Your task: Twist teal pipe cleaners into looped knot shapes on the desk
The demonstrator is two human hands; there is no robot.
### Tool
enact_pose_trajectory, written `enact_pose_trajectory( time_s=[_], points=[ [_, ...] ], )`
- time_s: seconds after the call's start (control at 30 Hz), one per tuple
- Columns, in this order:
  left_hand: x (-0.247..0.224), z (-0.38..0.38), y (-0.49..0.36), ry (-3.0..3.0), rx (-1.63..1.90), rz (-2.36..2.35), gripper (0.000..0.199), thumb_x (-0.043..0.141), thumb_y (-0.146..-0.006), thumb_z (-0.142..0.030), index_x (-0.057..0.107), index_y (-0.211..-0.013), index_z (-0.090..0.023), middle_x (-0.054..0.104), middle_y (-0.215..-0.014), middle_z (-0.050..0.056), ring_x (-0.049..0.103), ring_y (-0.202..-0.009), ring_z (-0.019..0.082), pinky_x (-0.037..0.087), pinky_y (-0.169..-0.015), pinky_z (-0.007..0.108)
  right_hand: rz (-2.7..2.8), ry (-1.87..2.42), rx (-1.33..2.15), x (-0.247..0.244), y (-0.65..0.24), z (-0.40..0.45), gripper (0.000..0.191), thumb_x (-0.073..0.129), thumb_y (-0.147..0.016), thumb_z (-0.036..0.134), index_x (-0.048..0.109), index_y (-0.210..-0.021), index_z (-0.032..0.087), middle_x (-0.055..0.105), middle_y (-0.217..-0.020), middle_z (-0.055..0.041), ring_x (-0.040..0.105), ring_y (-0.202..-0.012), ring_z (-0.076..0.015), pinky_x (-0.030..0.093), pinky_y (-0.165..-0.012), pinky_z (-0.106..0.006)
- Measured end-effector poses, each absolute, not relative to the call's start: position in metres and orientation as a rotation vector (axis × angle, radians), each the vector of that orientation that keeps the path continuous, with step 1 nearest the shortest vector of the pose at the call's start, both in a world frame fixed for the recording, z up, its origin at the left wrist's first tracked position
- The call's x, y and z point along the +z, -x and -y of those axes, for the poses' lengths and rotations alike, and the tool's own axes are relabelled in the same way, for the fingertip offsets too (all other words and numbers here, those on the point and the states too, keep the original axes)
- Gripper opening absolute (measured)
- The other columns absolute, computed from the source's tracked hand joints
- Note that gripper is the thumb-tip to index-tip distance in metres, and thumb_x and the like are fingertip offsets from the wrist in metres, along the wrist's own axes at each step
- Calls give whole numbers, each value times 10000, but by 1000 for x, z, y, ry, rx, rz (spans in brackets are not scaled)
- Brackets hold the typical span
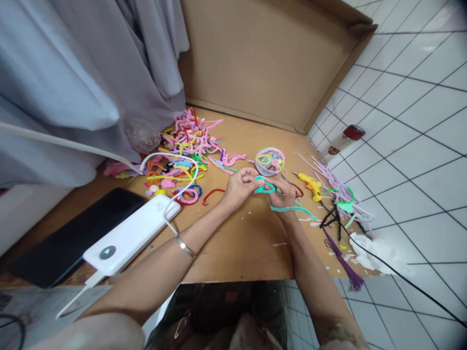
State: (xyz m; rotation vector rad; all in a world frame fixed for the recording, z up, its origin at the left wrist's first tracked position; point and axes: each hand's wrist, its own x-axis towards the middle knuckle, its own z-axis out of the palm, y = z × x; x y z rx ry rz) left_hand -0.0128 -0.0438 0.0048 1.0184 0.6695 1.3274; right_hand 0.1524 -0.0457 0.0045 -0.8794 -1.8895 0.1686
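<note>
Forearms: both bare, the left (156,272) wearing a silver-coloured metal band (185,245), the right (314,272) plain; they converge over the tabletop.
Tabletop: brown, flat, wood-like (233,248), under both hands.
Left hand (240,187): thumb and fingertips pinched shut on the left end of a turquoise fuzzy pipe cleaner (292,209).
Right hand (284,194): fingers bent inward and closed at the pipe cleaner's bent part, from the right; some fingertips are hidden.
Round clear tub with a pink rim (268,172): just beyond the fingertips.
Yellow plastic glue gun (313,187): to the right of the right hand, apart from it.
Pipe cleaner's tail: crosses by the right wrist, long axis slanting rightward and slightly toward the person; the right hand is nearer.
Small bent loop: between both hands' fingertips, long axis roughly left to right.
</note>
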Motion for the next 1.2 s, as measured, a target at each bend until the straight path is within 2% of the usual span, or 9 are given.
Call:
enact_pose_trajectory(
  time_s=[0.17,0.37,0.6,0.83,1.03,1.2],
  points=[
    [-3,41,11,-1076,1364,-678,453,894,-556,-419,763,-881,-131,739,-722,37,645,-641,132,515,-661,257,1874,977,245,3,-151,47,238,613,-882,375,794,-962,244,777,-857,-62,712,-799,-226,567,-767,-378],
    [-4,43,10,-1113,1418,-738,412,877,-586,-441,799,-867,-150,765,-761,55,651,-657,148,541,-674,286,1755,1010,329,8,-139,58,223,626,-865,379,797,-884,237,780,-837,-61,705,-764,-215,566,-741,-356],
    [1,41,12,-967,1472,-759,378,905,-517,-416,776,-751,-149,728,-668,23,589,-588,106,504,-612,245,1589,1148,615,7,-132,57,291,678,-795,479,784,-846,212,749,-741,-33,653,-713,-196,545,-687,-329],
    [0,37,12,-819,1487,-771,392,905,-492,-412,738,-730,-149,699,-655,8,574,-590,101,479,-588,241,1478,1136,1007,18,-125,63,351,820,-619,505,753,-750,186,718,-694,-29,579,-612,-148,464,-566,-267],
    [1,39,12,-822,1469,-776,407,918,-465,-404,729,-719,-148,687,-650,6,570,-592,102,482,-605,248,1347,1211,1025,17,-122,64,348,820,-598,487,707,-683,169,647,-618,-4,481,-538,-100,399,-519,-243],
    [1,41,12,-891,1451,-748,405,891,-514,-447,702,-699,-141,654,-644,-5,532,-585,89,461,-611,242,1316,1224,1018,18,-118,64,326,813,-592,457,677,-652,166,596,-559,19,464,-512,-93,375,-500,-233]
  ],
)
